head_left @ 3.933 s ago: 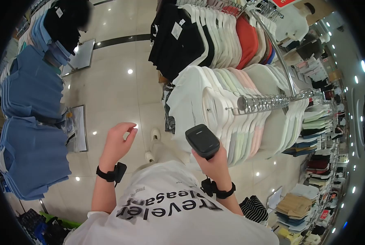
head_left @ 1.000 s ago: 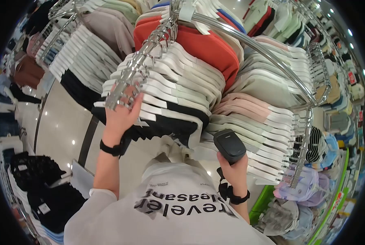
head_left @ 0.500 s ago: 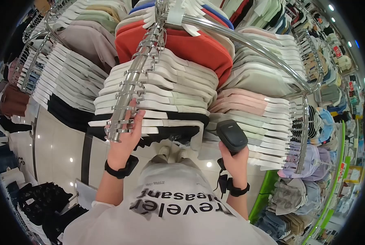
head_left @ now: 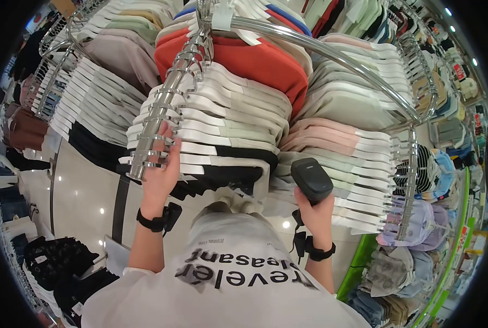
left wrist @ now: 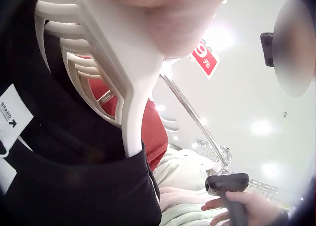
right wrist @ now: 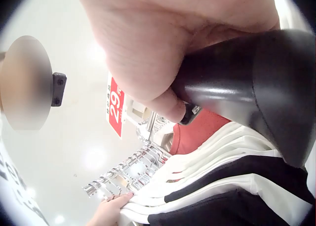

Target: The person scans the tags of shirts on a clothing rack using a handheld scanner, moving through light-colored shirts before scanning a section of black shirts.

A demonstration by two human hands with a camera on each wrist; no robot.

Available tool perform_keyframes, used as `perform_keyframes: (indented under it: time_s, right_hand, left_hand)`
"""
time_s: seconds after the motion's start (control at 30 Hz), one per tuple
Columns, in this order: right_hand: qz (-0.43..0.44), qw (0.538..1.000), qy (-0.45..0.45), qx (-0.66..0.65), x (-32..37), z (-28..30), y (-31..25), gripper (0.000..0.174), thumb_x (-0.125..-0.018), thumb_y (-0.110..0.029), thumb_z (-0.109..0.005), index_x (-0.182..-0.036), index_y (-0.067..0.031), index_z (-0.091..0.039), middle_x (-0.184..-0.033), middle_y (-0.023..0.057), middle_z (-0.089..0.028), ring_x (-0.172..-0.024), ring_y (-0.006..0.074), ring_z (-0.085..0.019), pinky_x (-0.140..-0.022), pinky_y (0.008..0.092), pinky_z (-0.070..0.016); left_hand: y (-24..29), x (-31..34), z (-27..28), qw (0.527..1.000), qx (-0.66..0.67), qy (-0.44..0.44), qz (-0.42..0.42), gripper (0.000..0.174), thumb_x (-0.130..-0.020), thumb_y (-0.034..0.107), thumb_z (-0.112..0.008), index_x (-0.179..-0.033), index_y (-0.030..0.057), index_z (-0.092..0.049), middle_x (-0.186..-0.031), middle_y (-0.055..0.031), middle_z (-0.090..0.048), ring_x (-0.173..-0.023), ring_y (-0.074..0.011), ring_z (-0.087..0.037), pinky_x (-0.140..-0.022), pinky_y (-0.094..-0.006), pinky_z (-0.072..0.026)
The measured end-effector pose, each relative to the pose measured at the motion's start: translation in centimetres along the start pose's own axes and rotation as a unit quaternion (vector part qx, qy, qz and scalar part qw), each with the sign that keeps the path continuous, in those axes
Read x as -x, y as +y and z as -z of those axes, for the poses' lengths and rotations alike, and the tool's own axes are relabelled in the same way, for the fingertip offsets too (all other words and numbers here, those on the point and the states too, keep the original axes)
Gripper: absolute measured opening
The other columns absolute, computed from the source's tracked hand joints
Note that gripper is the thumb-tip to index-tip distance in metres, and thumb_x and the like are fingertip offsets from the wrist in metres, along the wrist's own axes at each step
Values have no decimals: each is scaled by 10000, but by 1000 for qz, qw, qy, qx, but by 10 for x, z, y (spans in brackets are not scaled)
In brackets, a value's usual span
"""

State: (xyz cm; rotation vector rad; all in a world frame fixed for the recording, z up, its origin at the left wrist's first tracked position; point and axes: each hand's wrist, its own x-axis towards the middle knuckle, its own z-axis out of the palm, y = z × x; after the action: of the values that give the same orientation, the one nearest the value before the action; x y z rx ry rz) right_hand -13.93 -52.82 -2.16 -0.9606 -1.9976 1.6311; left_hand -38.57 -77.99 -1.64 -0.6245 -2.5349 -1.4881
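In the head view my left hand (head_left: 161, 164) is at the front end of a chrome rail (head_left: 167, 101), its fingers partly hidden by it. In the left wrist view that hand lies against the top of a white hanger (left wrist: 133, 95) bearing a black shirt (left wrist: 74, 191) with a white tag (left wrist: 14, 110). The right wrist view shows its fingers and thumb about the front hangers. My right hand (head_left: 316, 216) grips a black barcode scanner (head_left: 312, 179) by its handle, its head above light garments (head_left: 331, 177).
Red (head_left: 255, 65), pale and black tops hang closely along the rail. A chrome bar (head_left: 331, 52) runs to another rail (head_left: 408, 180) at right. Black clothes (head_left: 58, 262) hang at lower left, with tiled floor (head_left: 85, 186) between. A red price sign (right wrist: 115, 107) hangs above.
Nearly four seconds ago I stood in the aisle, left hand off the racks. Now it is at the front hangers. Over the last second it has shifted slightly; the scanner stays in my right hand.
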Motion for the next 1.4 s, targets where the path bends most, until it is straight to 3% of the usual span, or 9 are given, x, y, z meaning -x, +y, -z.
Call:
perform_keyframes:
  time_s: [0.27,0.33,0.37,0.47,0.53,0.7,0.8,0.97,1.4]
  right_hand:
    - [19,1000,2,16,0,3,8,383,-864,-87,-808,-1180,29,-627,-1039,90,-724,-899,133,-649,-804,296,-531]
    - [23,1000,6,9,1,2,12,372,-864,-89,-809,-1170,30,-635,-1036,90,-726,-894,133,-649,-800,293,-529]
    - [27,1000,11,1,1,2,14,361,-865,-92,-809,-1160,31,-642,-1033,89,-728,-888,132,-649,-796,289,-527]
    - [35,999,36,-18,1,0,9,303,-873,-87,-799,-1121,30,-671,-972,69,-726,-825,117,-628,-750,281,-516]
    - [38,998,38,-19,1,0,7,271,-878,-87,-795,-1097,28,-685,-928,57,-719,-788,110,-611,-726,278,-508]
    - [22,998,54,-40,3,3,9,190,-897,-86,-779,-1035,28,-714,-832,28,-695,-714,90,-561,-669,271,-480]
    - [22,998,47,-40,5,5,14,165,-929,-86,-747,-1046,27,-728,-861,46,-717,-755,130,-691,-668,281,-521]
    - [14,999,30,-37,7,2,6,197,-903,-79,-775,-1056,33,-722,-863,14,-704,-749,85,-568,-695,266,-482]
    - [35,997,9,-66,0,-9,19,221,-901,-68,-778,-1084,40,-718,-880,23,-713,-763,76,-575,-711,260,-487]
  left_hand:
    - [-4,-2,-2,999,33,12,3,434,-988,103,-712,-1396,-11,-618,-1363,-152,-675,-1209,-201,-672,-881,-300,-576]
    - [5,-2,-2,999,38,35,6,247,-973,127,-736,-888,-94,-668,-1309,-211,-706,-1113,-216,-710,-854,-293,-574]
    - [6,-3,-2,999,39,35,6,247,-973,127,-736,-888,-94,-668,-1309,-211,-706,-1113,-216,-710,-854,-293,-574]
    - [1,-3,0,999,37,32,8,262,-976,139,-735,-943,-118,-699,-1302,-198,-712,-1088,-203,-708,-863,-287,-564]
    - [-7,-4,2,998,-31,16,-60,423,-970,95,-735,-1368,-16,-645,-1243,-138,-719,-1108,-164,-686,-815,-285,-587]
    - [-9,-5,5,1000,2,-9,-11,424,-966,97,-739,-1364,-21,-648,-1238,-159,-720,-1066,-164,-688,-826,-286,-583]
    - [-14,-6,5,1000,18,-17,-10,437,-967,108,-742,-1371,-24,-640,-1247,-167,-716,-1073,-164,-685,-831,-287,-581]
    - [-10,-6,7,999,37,-24,6,448,-976,125,-735,-1382,-31,-625,-1291,-168,-702,-1138,-186,-680,-866,-298,-575]
    - [-10,-7,11,997,43,-56,8,520,-946,115,-774,-1411,-28,-592,-1354,-162,-676,-1222,-219,-660,-926,-331,-570]
